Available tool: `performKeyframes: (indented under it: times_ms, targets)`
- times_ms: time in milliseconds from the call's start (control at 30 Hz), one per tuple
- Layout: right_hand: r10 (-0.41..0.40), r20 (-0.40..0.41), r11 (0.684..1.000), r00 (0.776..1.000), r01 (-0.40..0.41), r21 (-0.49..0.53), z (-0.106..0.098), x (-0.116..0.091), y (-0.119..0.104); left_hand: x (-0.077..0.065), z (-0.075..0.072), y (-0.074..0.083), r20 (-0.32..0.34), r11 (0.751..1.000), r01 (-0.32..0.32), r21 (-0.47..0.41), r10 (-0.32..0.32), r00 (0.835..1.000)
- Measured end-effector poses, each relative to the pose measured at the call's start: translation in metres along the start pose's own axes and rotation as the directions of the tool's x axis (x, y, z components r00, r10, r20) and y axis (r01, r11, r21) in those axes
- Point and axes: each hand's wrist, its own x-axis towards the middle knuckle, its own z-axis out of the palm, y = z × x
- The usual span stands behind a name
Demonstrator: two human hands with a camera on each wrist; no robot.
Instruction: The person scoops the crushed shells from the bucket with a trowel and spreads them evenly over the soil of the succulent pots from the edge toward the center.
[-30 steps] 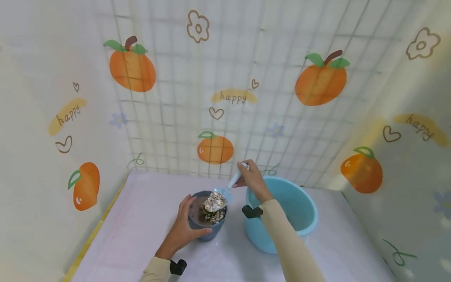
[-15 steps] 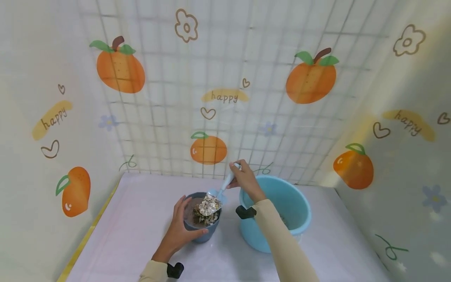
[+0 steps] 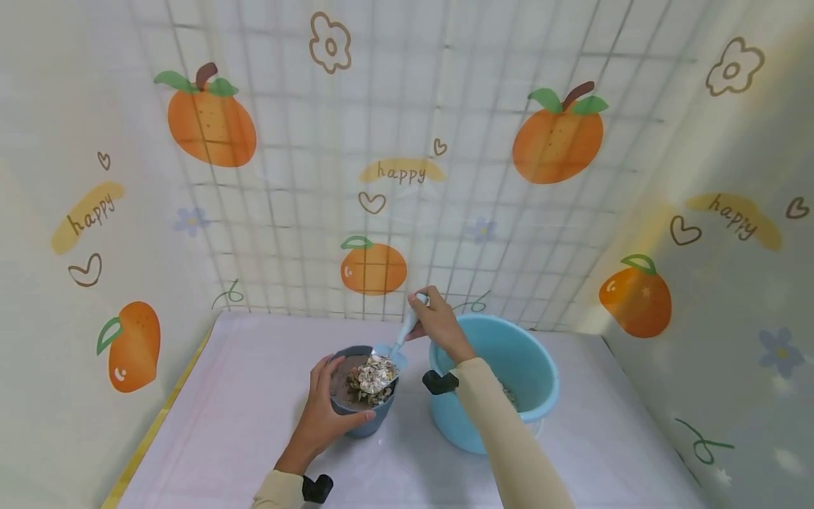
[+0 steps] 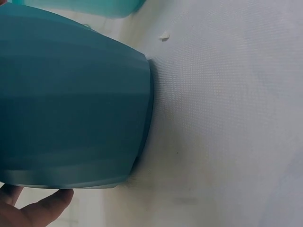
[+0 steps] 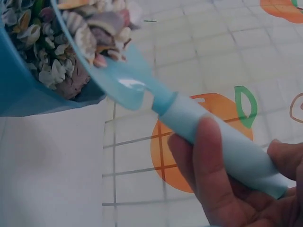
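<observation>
My left hand (image 3: 323, 412) holds the side of a blue-grey flowerpot (image 3: 370, 424), fingers along the far left of its rim and thumb in front. In the left wrist view the pot's wall (image 4: 75, 99) fills the left part, standing on the table. Between fingers and thumb, my right hand (image 3: 440, 326) grips the handle of a light blue trowel (image 5: 208, 127). A heap of small seashells (image 3: 375, 373) lies on its blade, tilted over the pot's right side. Inside the pot are brownish soil (image 3: 340, 385), a small dark-green clump and more shells (image 5: 57, 71).
Right of the pot stands a large light blue bucket (image 3: 461, 433), partly behind the right forearm, with some shells (image 3: 509, 396) at its bottom. A white cloth (image 3: 254, 375) covers the table. One small white bit (image 4: 164, 36) lies near the pot. Fruit-printed sheeting (image 3: 305, 212) hangs behind.
The head view has shifted, so everything appears farther left. The loaded trowel stays over the pot and sits slightly lower. Both hands keep their holds.
</observation>
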Motion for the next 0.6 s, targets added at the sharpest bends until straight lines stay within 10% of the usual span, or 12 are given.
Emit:
performKeyframes:
  times_ms: [600]
  targets:
    - [-0.043,0.029,0.999,0.999,0.044,-0.029,0.0013,-0.0022,-0.0002,-0.0045,0.0093,0.0047,-0.068,0.999,-0.001,0.037,0.004,0.998]
